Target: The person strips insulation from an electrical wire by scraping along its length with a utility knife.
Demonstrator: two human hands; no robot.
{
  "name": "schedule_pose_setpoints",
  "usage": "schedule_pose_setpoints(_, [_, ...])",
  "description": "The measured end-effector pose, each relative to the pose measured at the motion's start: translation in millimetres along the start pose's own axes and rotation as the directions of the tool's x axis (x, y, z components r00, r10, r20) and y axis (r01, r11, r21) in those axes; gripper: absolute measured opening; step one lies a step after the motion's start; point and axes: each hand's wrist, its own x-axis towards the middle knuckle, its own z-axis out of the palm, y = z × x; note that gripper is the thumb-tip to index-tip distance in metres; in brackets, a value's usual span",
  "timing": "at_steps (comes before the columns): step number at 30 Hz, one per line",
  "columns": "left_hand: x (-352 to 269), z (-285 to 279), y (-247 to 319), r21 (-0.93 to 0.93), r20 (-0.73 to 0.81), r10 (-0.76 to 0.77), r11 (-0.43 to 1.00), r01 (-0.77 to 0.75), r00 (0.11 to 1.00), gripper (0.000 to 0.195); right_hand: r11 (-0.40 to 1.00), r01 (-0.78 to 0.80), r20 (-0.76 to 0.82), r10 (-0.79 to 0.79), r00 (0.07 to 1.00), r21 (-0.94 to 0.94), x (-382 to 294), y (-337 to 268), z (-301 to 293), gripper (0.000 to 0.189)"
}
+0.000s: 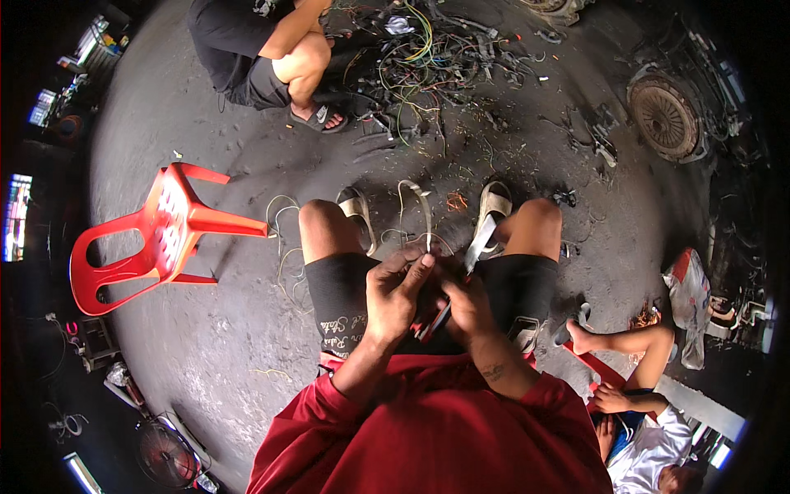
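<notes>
My left hand [390,302] pinches a pale, flat-looking wire or cable [427,219] between thumb and fingers. Its free length rises from the fingertips and curls over between my feet. Close beside it, my right hand [467,307] grips a knife by a red and black handle [434,326]. The broad steel blade [479,246] points up and outward, past my right knee. Fingers of both hands nearly meet, and shadow hides exactly where knife and cable lie there.
A heap of stripped wiring [432,68] lies ahead near a crouching person [259,55]. A red plastic chair [166,228] stands left. Orange wire scraps [457,200] lie near my sandal [495,200]. A clutch pressure plate [663,114] is far right; another person [642,426] sits behind right.
</notes>
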Motion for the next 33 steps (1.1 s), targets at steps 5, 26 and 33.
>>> schedule_pose_setpoints(5, [-3,-8,14,0.124,-0.003,0.24,0.963,-0.238,0.971,0.015,0.784,0.201,-0.001,-0.249,0.969,-0.587,-9,-37,0,0.018])
schedule_pose_setpoints(26, [-29,3,39,0.176,0.191,0.22,0.951,-0.253,0.957,0.017,-0.177,0.384,0.423,-0.405,0.811,-0.906,-5,-107,30,0.014])
schedule_pose_setpoints(33, [-32,-1,37,0.218,0.105,0.157,0.96,-0.176,0.982,0.021,-0.183,0.256,0.309,-0.689,0.656,-0.949,8,-135,6,0.017])
